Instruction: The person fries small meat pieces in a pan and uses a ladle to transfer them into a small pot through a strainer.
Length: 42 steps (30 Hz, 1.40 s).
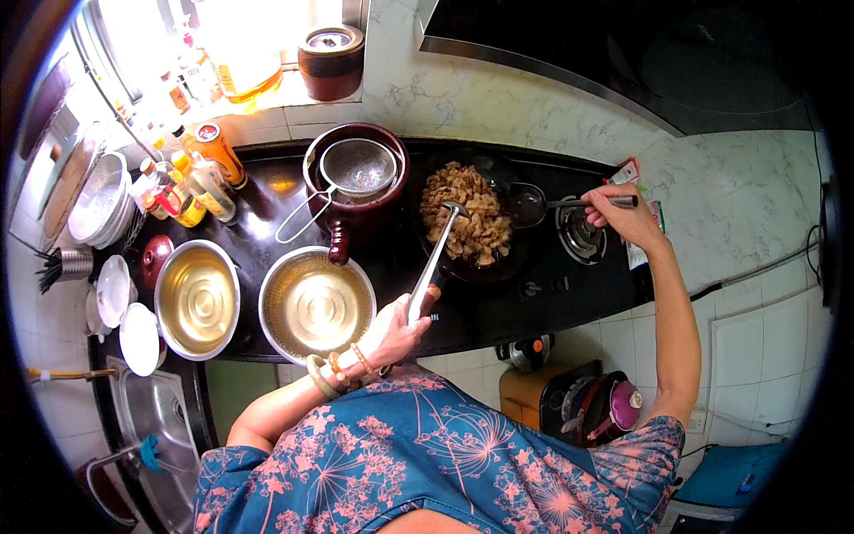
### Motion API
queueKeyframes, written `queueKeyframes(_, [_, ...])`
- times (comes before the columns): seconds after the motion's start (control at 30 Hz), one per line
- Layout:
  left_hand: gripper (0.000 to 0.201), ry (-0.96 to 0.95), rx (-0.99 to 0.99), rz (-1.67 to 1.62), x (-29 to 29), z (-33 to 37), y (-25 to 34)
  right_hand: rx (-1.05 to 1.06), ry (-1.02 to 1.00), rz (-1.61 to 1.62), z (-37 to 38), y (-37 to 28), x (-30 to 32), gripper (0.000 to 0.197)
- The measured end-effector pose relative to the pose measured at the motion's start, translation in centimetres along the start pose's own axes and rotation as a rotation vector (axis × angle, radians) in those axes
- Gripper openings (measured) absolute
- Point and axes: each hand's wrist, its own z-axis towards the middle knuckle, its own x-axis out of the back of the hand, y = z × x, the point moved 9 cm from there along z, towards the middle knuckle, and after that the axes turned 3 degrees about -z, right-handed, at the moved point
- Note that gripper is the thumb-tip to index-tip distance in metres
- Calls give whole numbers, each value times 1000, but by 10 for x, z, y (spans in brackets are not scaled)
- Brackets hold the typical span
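Browned pieces of food (471,233), which look like sliced meat, fill the dark wok (487,270) on the black stove. My left hand (398,331) is closed around the lower handle of a long silver ladle (432,269). Its small head, seen nearly edge-on, is over the middle of the food. To the right, my right hand (620,216) grips the handle of a wok spatula (527,205). The spatula's broad, shiny blade lies at the wok's right side, beside the food. Whether either tool touches the food is hard to tell.
Left of the wok, a wire strainer (358,166) rests on a dark red pot (402,142). Two metal basins (267,316) (160,303) stand near the counter's front edge. Bottles (209,191) crowd the back left. An unused burner (583,240) sits under my right forearm.
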Motion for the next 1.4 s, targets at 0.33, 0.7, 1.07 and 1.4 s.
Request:
queueKeyframes(0.33, [26, 14, 22, 15, 0, -2, 8, -104, 127, 390, 74, 62, -23, 32])
queueKeyframes(0.7, [26, 38, 54, -72, 3, -6, 11, 726, -186, -318, -27, -81, -69, 15])
queueKeyframes(1.07, [27, 49, 5, -108, 0, -2, -2, 608, -174, -293, -102, -101, -44, 17])
queueKeyframes(1.4, [23, 27, 55, -46, 2, -4, 2, 569, 14, -281, -60, -49, -78, 13])
